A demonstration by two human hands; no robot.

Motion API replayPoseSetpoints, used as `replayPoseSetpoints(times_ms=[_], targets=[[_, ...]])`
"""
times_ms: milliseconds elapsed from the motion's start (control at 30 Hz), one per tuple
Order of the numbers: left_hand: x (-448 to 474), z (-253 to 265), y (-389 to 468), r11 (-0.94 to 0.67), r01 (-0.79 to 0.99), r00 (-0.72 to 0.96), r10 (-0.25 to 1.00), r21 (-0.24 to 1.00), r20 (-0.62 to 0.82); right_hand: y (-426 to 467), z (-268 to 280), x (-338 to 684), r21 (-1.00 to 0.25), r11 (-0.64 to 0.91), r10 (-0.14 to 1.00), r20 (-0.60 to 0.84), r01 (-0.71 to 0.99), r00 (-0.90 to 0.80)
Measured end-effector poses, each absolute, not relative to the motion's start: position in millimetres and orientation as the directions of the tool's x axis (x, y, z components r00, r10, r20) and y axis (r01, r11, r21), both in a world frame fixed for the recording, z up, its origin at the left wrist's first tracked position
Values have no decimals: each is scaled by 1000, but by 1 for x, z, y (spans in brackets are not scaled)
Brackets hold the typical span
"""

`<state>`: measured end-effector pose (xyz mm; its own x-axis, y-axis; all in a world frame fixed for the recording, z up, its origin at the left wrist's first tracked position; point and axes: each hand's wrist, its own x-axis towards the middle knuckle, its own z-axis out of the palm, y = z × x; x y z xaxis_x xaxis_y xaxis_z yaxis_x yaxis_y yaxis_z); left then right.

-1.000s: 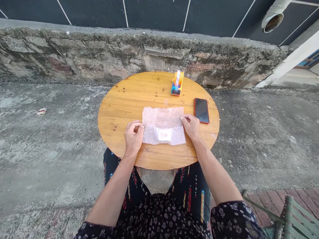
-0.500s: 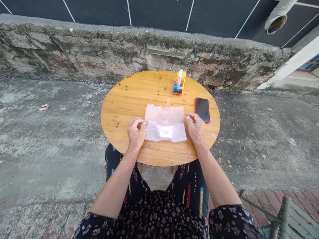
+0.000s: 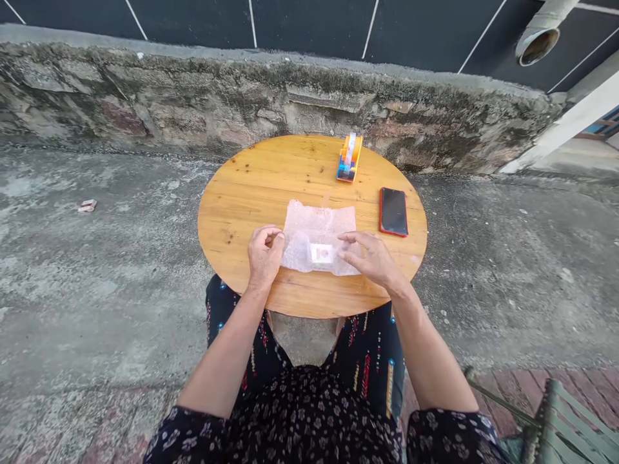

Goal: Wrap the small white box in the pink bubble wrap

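Lying in bubble wrap [image 3: 320,219]: white box [image 3: 321,253]; right hand [image 3: 378,259] spread; left hand [image 3: 265,259]: grip unclear

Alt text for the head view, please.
A person's left hand is at the left edge of bubble wrap, the right hand, fingers parted, over its right side; a small white box lies between. A tape dispenser and red-cased smartphone share the wooden table.
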<state>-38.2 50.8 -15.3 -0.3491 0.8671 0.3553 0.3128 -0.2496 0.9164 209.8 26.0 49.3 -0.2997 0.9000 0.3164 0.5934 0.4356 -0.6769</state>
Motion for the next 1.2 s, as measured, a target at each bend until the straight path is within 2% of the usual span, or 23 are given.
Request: replayPoseSetpoints(times_ms=[133,233,300,433,567,667,967,1067,1200], targets=[[-40,-18,50,-276,308,-331,866,911,374,3,62,208,-640,574,798,298,511,-524],[-40,-16,48,-280,317,-324,866,906,380,-16,68,208,-614,626,704,178,481,-688],[-39,-14,46,-273,340,-317,868,900,383,-28,67,207,-581,633,675,90,512,-732],[-38,-8,44,-270,404,-298,864,874,405,-45,57,203,-522,606,708,10,600,-707],[-37,-6,43,-280,424,-271,868,861,416,-49,52,191,-513,565,773,52,647,-633],[-39,-8,44,-265,422,-255,883,867,395,-48,53,177,-475,581,775,73,661,-628],[-43,-15,47,-228,360,-231,918,905,323,-52,36,142,-164,735,664,-24,658,-748],[-43,-14,46,-206,380,-252,915,902,315,-52,34,143,-168,740,659,-16,651,-752],[-41,-15,45,-195,461,-256,905,866,340,-53,38,156,-314,691,700,66,651,-711]])
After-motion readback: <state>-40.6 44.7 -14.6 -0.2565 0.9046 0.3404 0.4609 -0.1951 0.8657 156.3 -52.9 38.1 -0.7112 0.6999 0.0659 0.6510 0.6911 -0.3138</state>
